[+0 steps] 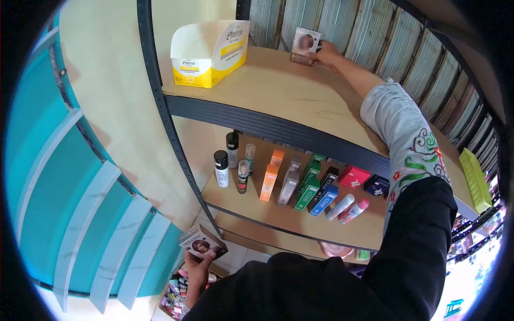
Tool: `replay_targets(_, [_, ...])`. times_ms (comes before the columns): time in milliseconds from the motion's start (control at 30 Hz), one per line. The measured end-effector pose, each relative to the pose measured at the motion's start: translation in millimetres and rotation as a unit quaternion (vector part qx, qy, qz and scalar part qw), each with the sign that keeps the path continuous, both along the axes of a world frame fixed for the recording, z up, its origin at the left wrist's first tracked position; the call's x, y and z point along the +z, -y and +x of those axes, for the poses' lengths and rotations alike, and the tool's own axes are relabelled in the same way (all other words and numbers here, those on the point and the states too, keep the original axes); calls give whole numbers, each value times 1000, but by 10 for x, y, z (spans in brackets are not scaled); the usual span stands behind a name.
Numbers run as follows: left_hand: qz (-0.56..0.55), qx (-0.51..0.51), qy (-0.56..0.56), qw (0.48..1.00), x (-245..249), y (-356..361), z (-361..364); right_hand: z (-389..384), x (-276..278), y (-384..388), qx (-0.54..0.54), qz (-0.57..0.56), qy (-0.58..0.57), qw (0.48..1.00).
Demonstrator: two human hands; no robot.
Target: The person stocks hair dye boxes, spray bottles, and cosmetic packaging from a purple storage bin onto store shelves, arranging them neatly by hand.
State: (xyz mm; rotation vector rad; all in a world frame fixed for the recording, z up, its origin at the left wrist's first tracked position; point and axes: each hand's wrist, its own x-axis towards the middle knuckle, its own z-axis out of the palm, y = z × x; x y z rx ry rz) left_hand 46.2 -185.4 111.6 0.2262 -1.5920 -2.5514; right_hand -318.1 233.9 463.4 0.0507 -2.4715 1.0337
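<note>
Right hand, one: pinching the right edge of a small rectangular MIRANDA cardboard box, pale above and brown below, which is standing nearly upright in the fingers at the back of the tan board shelf with a black metal edge; whether its base is touching the board, I cannot tell from here. Good handling is probably asking for a light side grip, the base level, the printed face outward. Left hand, one: gripping the lower edge of a second MIRANDA cardboard box with a portrait, tilted, low beside the body. Containers: well left of the right hand, a yellow-and-white cardboard Emeron display carton is sitting on the same shelf, its inside not showing. Just below the left hand, an open brown cardboard carton is holding a jumble of small bottles and packets, mostly pink and white. Far below the right hand, a round pink plastic basket is showing only partly, its contents unclear.
</note>
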Motion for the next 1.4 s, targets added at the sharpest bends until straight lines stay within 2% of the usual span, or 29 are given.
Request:
replay_targets(100, [-10,-11,-12,1000,34,-3,-39,-212,-34,-77,-29,67,-20,997])
replay_targets(200, [-31,-18,1,999,25,24,-45,-409,-43,-147,-70,217,-45,973])
replay_targets(267, [-33,-21,14,999,0,47,-25,-724,-139,-339,-57,170,-56,982])
replay_targets(333, [-30,-23,30,999,-13,67,6,-636,-142,-238,-57,154,-61,985])
replay_targets(433, [-57,-14,25,998,-103,104,18,-357,-129,-32,-86,182,-67,977])
replay_targets(600, [-26,-16,20,999,-144,126,35,-199,-188,168,-130,226,-91,961])
replay_targets(700, [-22,-17,20,999,-137,111,29,-164,-215,195,-108,192,-97,971])
replay_targets(800, [-21,-19,21,999,-185,111,22,-55,-171,265,-115,202,-66,970])
replay_targets(1000, [-16,-23,25,999,-70,59,44,-15,-194,255,-104,192,-82,972])
replay_targets(1100, [-40,-32,16,999,50,52,24,-12,-70,105,-1,109,22,994])
replay_targets(1167, [-30,-40,4,999,128,36,-10,343,63,194,-35,95,62,993])
replay_targets(1300, [-22,-64,-98,993,408,-19,-169,1045,319,428,-45,167,9,985])
replay_targets(1367, [-33,-63,-173,982,794,-138,-230,1685,474,803,91,201,-84,972])
replay_targets(1400, [-39,-62,-209,975,993,-177,-261,1914,496,939,166,191,-66,965])
